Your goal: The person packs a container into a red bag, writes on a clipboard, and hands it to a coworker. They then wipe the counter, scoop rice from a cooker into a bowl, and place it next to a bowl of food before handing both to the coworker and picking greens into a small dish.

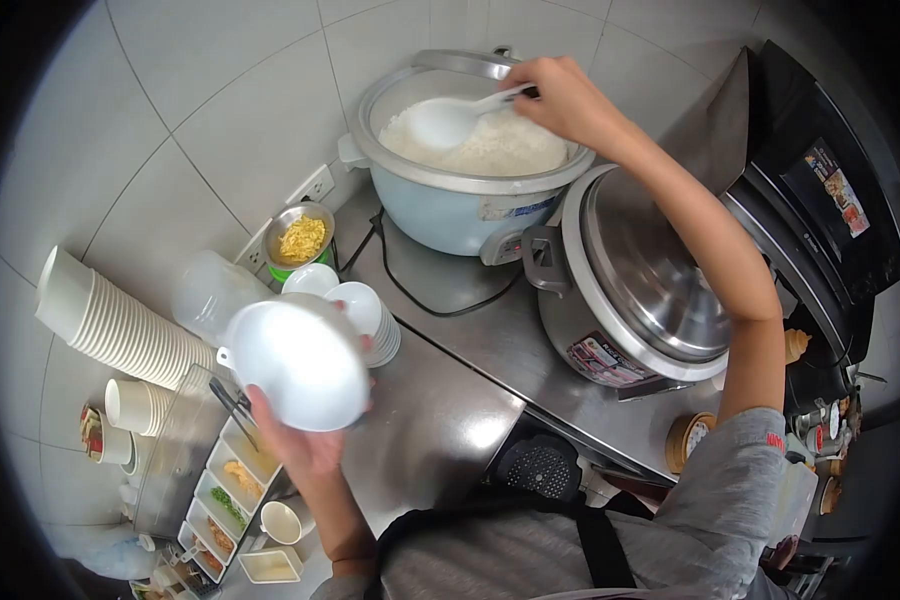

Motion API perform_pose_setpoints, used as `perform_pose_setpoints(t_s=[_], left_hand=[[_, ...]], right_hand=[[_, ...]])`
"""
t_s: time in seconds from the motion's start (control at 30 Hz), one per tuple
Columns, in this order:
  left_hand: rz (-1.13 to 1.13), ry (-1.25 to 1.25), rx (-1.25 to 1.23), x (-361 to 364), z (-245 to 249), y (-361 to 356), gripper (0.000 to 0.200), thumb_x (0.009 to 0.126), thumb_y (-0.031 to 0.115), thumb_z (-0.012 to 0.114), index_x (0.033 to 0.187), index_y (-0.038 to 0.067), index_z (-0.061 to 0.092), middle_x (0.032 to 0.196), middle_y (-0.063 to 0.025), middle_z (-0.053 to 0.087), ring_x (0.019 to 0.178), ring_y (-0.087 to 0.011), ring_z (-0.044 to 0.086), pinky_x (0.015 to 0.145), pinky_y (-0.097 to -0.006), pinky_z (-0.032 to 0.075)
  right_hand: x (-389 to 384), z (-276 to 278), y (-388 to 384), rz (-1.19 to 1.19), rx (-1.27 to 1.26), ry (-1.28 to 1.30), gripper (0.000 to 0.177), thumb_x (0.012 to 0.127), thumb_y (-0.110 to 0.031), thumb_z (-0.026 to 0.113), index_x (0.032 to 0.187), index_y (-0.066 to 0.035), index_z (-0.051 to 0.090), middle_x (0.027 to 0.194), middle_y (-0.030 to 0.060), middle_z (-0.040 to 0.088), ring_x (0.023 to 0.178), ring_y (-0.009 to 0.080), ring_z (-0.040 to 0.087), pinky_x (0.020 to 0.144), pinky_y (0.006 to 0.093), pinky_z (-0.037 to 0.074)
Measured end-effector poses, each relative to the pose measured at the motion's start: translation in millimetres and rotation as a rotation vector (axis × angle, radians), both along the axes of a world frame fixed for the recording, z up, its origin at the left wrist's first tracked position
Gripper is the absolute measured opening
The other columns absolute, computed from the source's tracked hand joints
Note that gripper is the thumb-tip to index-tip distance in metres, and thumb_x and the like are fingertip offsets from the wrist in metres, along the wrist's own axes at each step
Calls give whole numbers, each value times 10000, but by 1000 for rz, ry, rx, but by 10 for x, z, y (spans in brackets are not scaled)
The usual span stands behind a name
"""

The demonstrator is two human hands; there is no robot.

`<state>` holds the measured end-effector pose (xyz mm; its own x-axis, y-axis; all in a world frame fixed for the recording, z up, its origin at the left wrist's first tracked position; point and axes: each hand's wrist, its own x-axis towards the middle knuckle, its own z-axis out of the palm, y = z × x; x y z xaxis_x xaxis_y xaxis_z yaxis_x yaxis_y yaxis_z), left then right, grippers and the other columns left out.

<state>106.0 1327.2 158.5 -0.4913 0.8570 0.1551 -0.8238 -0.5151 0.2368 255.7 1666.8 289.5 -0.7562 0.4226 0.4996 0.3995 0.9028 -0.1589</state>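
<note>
Grey T-shirt fabric (440, 565) crossed by a black strap (600, 548) fills the bottom of the head view, closest to the lens. Just beyond it, the left hand (315, 445) wraps its thumb and fingers round the sides of a white bowl (298, 365), holding it tilted above the stainless-steel counter (410, 420). At the top, the right hand (555, 95) pinches the handle of a white rice paddle (444, 123), whose blade is over the cooked rice (522, 150) inside an open light-blue rice cooker (425, 205); whether blade and rice touch, I cannot tell. Right of that cooker sits a larger rice cooker (585, 345) with its steel lid (660, 275) on. Behind the bowl are stacked small white bowls (385, 335) and a metal dish (273, 243) of yellow shreds (303, 239). On the left, nested paper tubs (135, 325) lean over a row of garnish compartments (205, 497), one holding chopped greens (228, 507).
</note>
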Motion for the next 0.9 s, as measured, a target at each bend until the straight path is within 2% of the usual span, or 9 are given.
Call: perform_pose_setpoints(t_s=[0.07, 0.13, 0.2, 0.4, 0.6, 0.7, 0.73, 0.83, 0.9], left_hand=[[89, 119, -317, 95, -116, 158, 780, 812, 693, 267, 1387, 173, 184, 1389, -207, 234, 1181, -517, 318, 676, -698, 440], [50, 176, -445, 271, -394, 380, 717, 843, 662, 253, 1368, 173, 245, 1359, -122, 345, 1169, -361, 433, 785, -584, 462], [-88, -24, -408, 515, -651, 620, 701, 849, 649, 265, 1365, 175, 254, 1348, -98, 366, 1173, -310, 444, 778, -514, 491], [-582, -147, -135, 699, -2148, 1055, 808, 784, 714, 313, 1371, 162, 246, 1357, -130, 345, 1207, -420, 365, 762, -494, 504], [-710, -258, -194, 745, -2755, 1312, 859, 742, 764, 293, 1362, 170, 277, 1342, -133, 375, 1182, -442, 388, 737, -495, 508], [-632, -138, -407, 748, -2634, 1323, 846, 741, 766, 294, 1348, 177, 306, 1317, -115, 410, 1162, -436, 413, 726, -471, 515], [-726, -272, -201, 730, -2646, 1328, 840, 738, 769, 291, 1337, 181, 323, 1288, -100, 443, 1138, -427, 440, 735, -467, 513], [-774, -306, -67, 716, -2723, 1349, 841, 740, 772, 277, 1336, 180, 322, 1269, -100, 459, 1111, -419, 468, 741, -464, 515], [-684, -221, -289, 738, -2616, 1365, 802, 795, 731, 168, 1346, 165, 311, 1294, -101, 435, 1135, -394, 458, 692, -440, 514]], right_hand=[[76, -153, 388, -152, 88, -83, 180, 712, -14, 564, 877, 16, 630, 830, 212, 628, 780, 336, 626, 714, 390, 499], [106, -600, 888, -281, 142, -233, 145, 715, -14, 531, 823, 39, 612, 871, 242, 613, 797, 377, 609, 727, 417, 495], [147, -888, 1098, -346, 114, -351, 166, 731, 11, 499, 859, 20, 604, 940, 232, 606, 857, 383, 601, 738, 430, 493], [-10, -1101, 1306, -537, -16, -830, 165, 799, -39, 480, 881, -25, 622, 1006, 201, 610, 933, 338, 604, 768, 445, 490], [-292, -1355, 1693, -556, 14, -484, 283, 854, -102, 391, 1076, -28, 549, 1068, 175, 598, 947, 316, 608, 777, 426, 499], [-536, -1630, 2148, -623, -49, -354, 343, 866, -115, 378, 1188, -45, 474, 1083, 164, 595, 961, 315, 601, 784, 408, 502], [-601, -1647, 2279, -635, -92, -348, 370, 874, -126, 354, 1226, -29, 415, 1136, 178, 552, 1006, 330, 567, 822, 418, 480], [-775, -1705, 2644, -685, -178, -306, 448, 891, -153, 301, 1317, -13, 285, 1276, 203, 423, 1139, 346, 458, 936, 430, 398], [-884, -1861, 2923, -745, -173, -256, 469, 894, -163, 294, 1347, -45, 261, 1348, 200, 340, 1224, 321, 376, 1015, 418, 323]])
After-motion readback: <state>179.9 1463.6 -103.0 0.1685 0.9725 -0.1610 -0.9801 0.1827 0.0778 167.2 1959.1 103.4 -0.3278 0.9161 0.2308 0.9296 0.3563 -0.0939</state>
